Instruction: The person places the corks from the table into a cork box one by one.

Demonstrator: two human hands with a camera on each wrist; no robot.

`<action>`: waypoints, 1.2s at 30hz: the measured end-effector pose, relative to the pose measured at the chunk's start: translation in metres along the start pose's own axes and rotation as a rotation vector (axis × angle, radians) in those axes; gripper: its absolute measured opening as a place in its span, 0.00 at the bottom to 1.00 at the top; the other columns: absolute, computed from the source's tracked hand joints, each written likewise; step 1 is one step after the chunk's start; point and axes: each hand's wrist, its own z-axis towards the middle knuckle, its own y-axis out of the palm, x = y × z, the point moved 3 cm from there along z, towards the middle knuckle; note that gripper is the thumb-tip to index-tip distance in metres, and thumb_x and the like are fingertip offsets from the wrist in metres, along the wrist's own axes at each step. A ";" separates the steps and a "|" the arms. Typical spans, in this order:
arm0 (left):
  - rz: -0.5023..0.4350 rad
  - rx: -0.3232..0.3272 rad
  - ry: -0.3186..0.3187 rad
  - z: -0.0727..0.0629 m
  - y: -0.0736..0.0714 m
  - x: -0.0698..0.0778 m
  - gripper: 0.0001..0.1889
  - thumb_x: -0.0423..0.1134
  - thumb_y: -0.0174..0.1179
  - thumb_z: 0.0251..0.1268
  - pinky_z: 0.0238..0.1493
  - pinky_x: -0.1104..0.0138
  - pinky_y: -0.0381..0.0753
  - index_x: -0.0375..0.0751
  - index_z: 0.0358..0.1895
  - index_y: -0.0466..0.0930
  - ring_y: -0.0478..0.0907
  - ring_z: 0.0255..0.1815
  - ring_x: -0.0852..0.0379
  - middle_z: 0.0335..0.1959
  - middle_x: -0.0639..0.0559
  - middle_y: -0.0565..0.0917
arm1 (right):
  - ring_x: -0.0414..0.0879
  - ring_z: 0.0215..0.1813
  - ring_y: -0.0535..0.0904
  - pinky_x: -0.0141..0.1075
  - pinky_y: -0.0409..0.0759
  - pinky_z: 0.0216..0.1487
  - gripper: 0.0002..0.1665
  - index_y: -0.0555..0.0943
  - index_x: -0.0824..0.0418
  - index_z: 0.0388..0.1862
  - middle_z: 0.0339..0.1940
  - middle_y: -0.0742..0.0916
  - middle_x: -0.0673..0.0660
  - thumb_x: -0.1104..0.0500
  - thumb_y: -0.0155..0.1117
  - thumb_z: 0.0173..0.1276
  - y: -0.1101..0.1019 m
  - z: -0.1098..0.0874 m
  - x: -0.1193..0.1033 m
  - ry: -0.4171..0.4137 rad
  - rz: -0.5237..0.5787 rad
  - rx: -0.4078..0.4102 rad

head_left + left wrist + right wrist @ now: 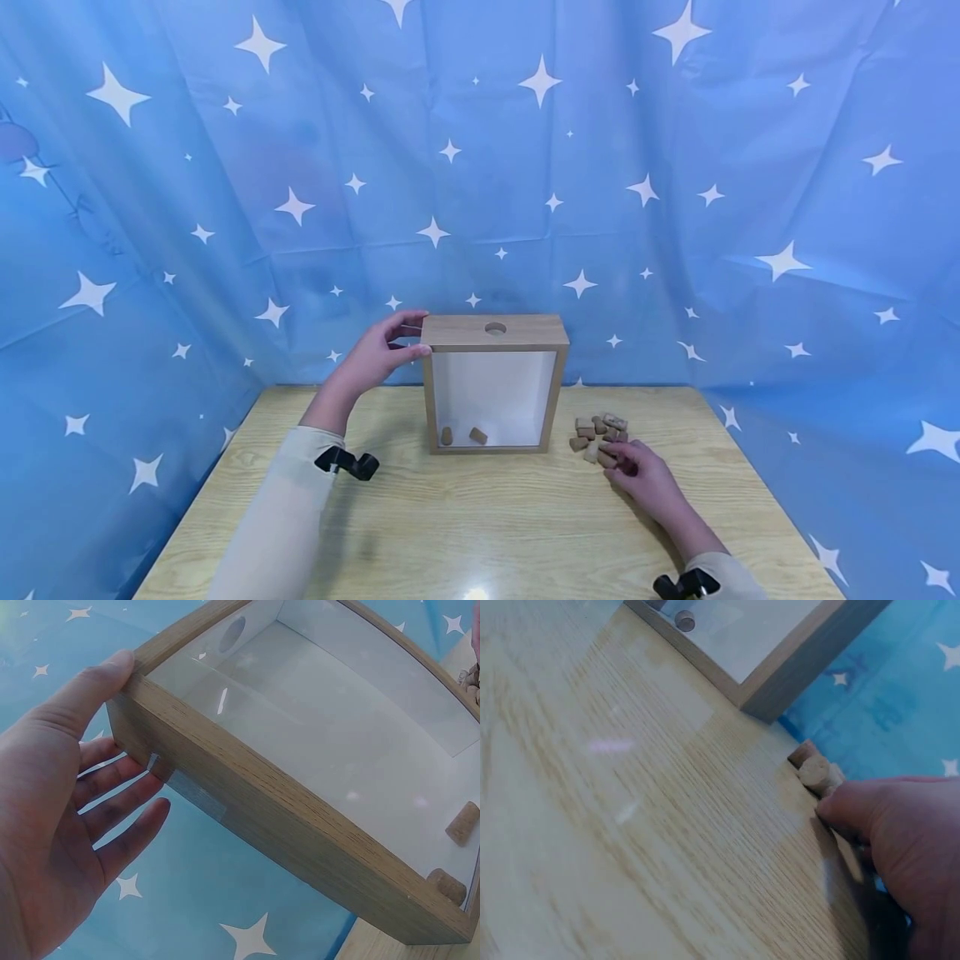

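A shadow box (532, 332) with a wooden frame, a clear front and a round hole (495, 329) in its top stands upright on the table. Two corks, a tilted one (478, 436) and an upright one (447, 436), are inside at the bottom. My left hand (378, 354) grips the box's upper left corner, thumb on the front edge and fingers round the side toward the back. To the right of the box, my right hand (648, 483) pinches a cork (607, 459) at the near edge of a loose cork pile (584, 424); its fingertips partly cover that cork.
The light wood-grain table (450, 525) ends at a blue curtain (480, 192) with white stars, which hangs close behind the box and along both sides. Black wrist mounts, one on the left sleeve (281, 508) and one on the right sleeve (731, 579), stick out near the tabletop.
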 end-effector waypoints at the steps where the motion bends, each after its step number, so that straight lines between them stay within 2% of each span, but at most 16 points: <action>1: 0.000 0.000 0.000 0.000 0.000 0.000 0.35 0.51 0.75 0.76 0.71 0.41 0.81 0.54 0.82 0.73 0.74 0.77 0.42 0.74 0.47 0.78 | 0.40 0.39 0.77 0.35 0.79 0.40 0.24 0.89 0.63 0.65 0.40 0.81 0.52 0.70 0.79 0.70 0.000 0.000 0.000 -0.008 -0.007 -0.005; 8: 0.002 0.001 -0.003 0.000 0.000 -0.001 0.36 0.53 0.75 0.75 0.70 0.41 0.81 0.55 0.82 0.73 0.74 0.77 0.42 0.74 0.48 0.78 | 0.39 0.37 0.75 0.36 0.77 0.38 0.22 0.89 0.64 0.63 0.38 0.80 0.51 0.70 0.78 0.71 -0.002 -0.002 -0.004 -0.040 -0.014 -0.020; 13: 0.002 0.001 0.000 0.001 0.000 0.000 0.36 0.53 0.75 0.75 0.70 0.41 0.82 0.56 0.81 0.74 0.75 0.76 0.42 0.73 0.47 0.79 | 0.40 0.37 0.76 0.35 0.77 0.38 0.22 0.89 0.63 0.63 0.38 0.81 0.51 0.69 0.78 0.71 -0.004 -0.002 -0.004 -0.023 -0.001 -0.022; 17: 0.004 -0.002 0.005 0.000 0.000 0.000 0.36 0.52 0.75 0.76 0.70 0.41 0.82 0.53 0.82 0.73 0.75 0.77 0.42 0.73 0.46 0.78 | 0.41 0.37 0.75 0.35 0.76 0.37 0.23 0.89 0.63 0.64 0.39 0.81 0.52 0.69 0.79 0.71 -0.006 -0.001 -0.004 0.010 0.039 -0.023; 21: 0.006 -0.002 -0.006 0.000 0.000 0.000 0.36 0.52 0.75 0.76 0.71 0.42 0.81 0.54 0.82 0.73 0.75 0.77 0.43 0.73 0.48 0.78 | 0.41 0.37 0.76 0.35 0.78 0.36 0.23 0.88 0.64 0.63 0.38 0.81 0.53 0.69 0.79 0.70 -0.007 -0.001 -0.005 0.008 0.080 -0.018; 27: 0.005 0.001 -0.011 0.000 0.000 -0.001 0.37 0.54 0.75 0.75 0.70 0.41 0.81 0.53 0.82 0.73 0.75 0.77 0.43 0.73 0.48 0.78 | 0.41 0.35 0.76 0.33 0.80 0.34 0.25 0.88 0.67 0.62 0.36 0.81 0.54 0.70 0.81 0.67 -0.010 -0.001 -0.019 -0.076 0.140 0.011; 31: 0.003 0.001 -0.010 0.001 0.000 -0.002 0.36 0.55 0.76 0.74 0.70 0.42 0.82 0.56 0.81 0.74 0.75 0.77 0.43 0.73 0.49 0.78 | 0.42 0.37 0.77 0.32 0.81 0.35 0.26 0.87 0.68 0.63 0.37 0.82 0.55 0.70 0.81 0.66 -0.015 0.002 -0.032 -0.087 0.134 0.020; 36: 0.006 0.000 -0.012 0.001 0.000 -0.002 0.35 0.55 0.75 0.74 0.70 0.42 0.81 0.58 0.80 0.75 0.74 0.77 0.43 0.73 0.49 0.78 | 0.43 0.39 0.79 0.33 0.82 0.38 0.25 0.87 0.65 0.64 0.38 0.82 0.52 0.69 0.80 0.69 -0.020 0.008 -0.047 -0.093 0.098 0.014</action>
